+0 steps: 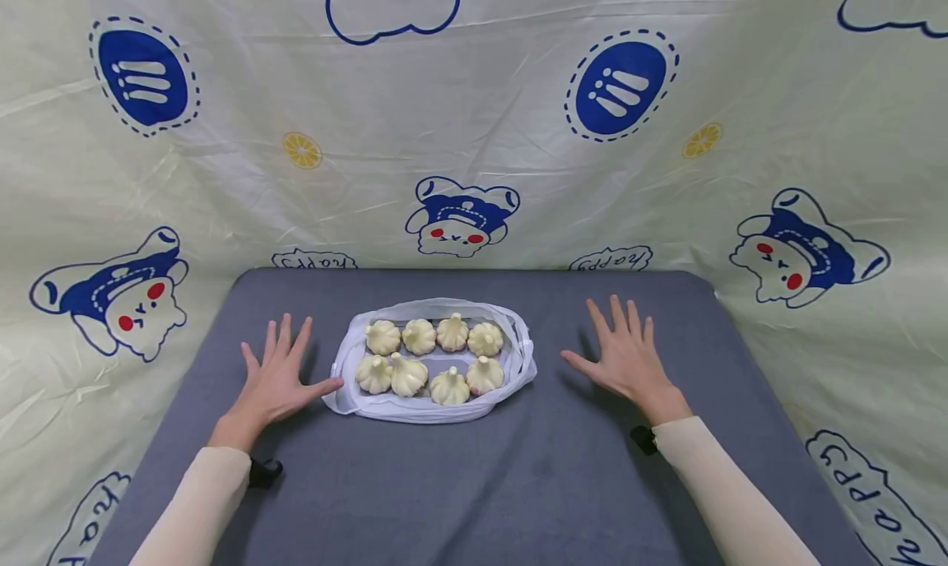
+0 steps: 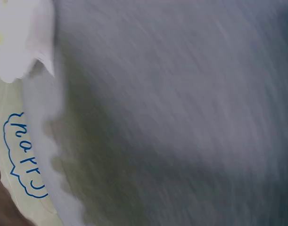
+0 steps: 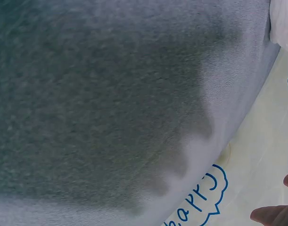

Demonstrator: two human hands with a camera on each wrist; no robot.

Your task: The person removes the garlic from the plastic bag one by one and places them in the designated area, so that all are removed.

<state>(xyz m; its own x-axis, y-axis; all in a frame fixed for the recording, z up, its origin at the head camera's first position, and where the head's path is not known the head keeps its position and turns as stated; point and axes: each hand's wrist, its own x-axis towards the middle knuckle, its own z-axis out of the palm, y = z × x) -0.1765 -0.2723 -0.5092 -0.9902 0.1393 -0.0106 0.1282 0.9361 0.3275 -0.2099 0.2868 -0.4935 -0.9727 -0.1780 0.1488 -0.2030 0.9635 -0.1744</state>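
Observation:
Several white garlic bulbs (image 1: 408, 375) lie in two rows inside a container lined with a white plastic bag (image 1: 344, 377), whose edges are folded out around the rim. My left hand (image 1: 280, 377) is spread just left of it, the thumb tip overlapping the bag's edge in the head view. On the other side, my right hand (image 1: 625, 359) is spread wide with a gap between it and the bag. Neither hand holds anything. In the left wrist view a corner of the white bag shows at top left; in the right wrist view some fingertips (image 3: 271, 215) show at lower right.
A grey cloth covers the table (image 1: 474, 492), which has rounded far corners. Behind and beside it hangs a pale curtain (image 1: 474, 97) printed with blue cartoon figures and lettering. Dark straps (image 1: 264, 472) sit at both wrists.

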